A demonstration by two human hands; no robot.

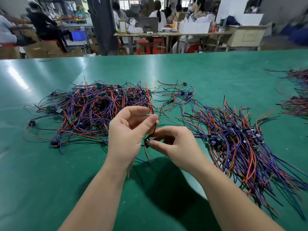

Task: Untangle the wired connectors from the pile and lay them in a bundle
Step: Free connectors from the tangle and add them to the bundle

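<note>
Since the tangled pile [93, 110] is the biggest mass here and our piece rises right at its near edge, we judge a fast pull could snag neighbours and drag them out, or strain a wire joint. Left hand [130, 130]: fingers curled, pinching the red wire [149, 99] near the top. Right hand [175, 142]: fingertips pinching the small black connector [147, 141], held above the green table [50, 180] between pile and bundle. We cannot tell whether the wire is free of the pile.

Around it, the sorted bundle [241, 147] lies to the right, apart from the pile. More heaps [296, 104] sit at the far right edge. Loose scattered wires [180, 99] lie between pile and bundle and may catch a trailing tail.
</note>
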